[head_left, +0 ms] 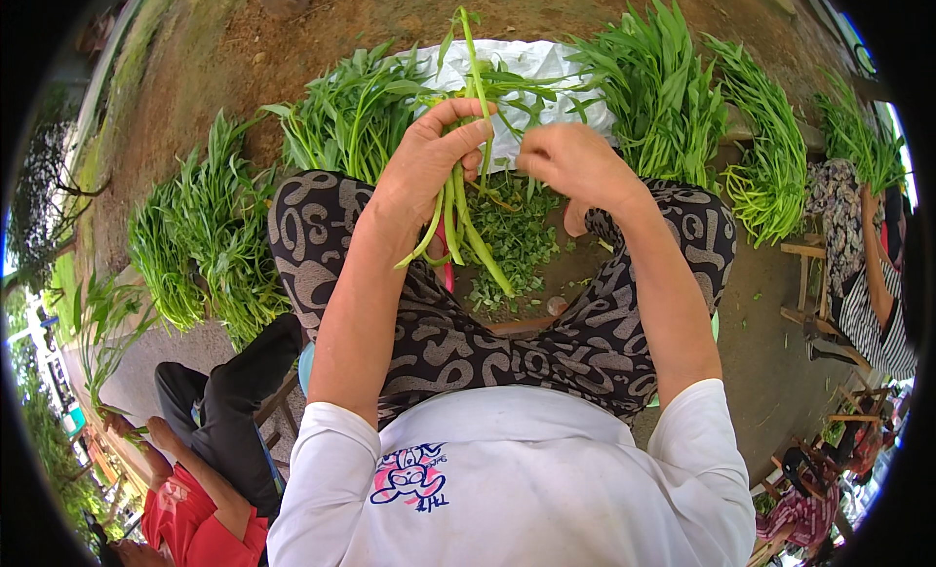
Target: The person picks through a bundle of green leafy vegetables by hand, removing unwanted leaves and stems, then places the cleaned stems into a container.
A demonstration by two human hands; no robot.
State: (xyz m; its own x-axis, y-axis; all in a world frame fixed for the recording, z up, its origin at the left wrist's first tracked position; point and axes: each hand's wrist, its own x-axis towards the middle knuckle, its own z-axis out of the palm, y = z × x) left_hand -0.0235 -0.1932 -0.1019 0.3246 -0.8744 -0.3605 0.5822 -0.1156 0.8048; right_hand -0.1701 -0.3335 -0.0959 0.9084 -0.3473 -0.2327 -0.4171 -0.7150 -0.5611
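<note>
Green stalks (458,211), a small bunch of long leafy stems, sit at the upper middle of the frame, clamped in the left hand (424,167). Their long axis runs nearly up and down the picture: the leafy tips point to the top edge, one thin stem reaching far above the fist, while the thick pale cut ends fan out downward and slightly right, toward the lap. The left hand is closed tight around the middle of the bunch, thumb across the front. The right hand (570,162), just right of it, is curled with fingertips pinched together at the leaves beside the bunch; whether it grips a leaf cannot be told.

Under both hands, between the patterned knees (624,304), a heap of torn green leaf scraps (512,240) lies on the ground. Behind the hands a white sack (531,65), flat, crinkled and roughly rectangular, lies at the top centre, with no marking to be made out. Piles of the same greens flank it: one at centre left (205,240), one at the upper right (663,99). A small pink and blue print (409,476) marks the white shirt at the lower middle
</note>
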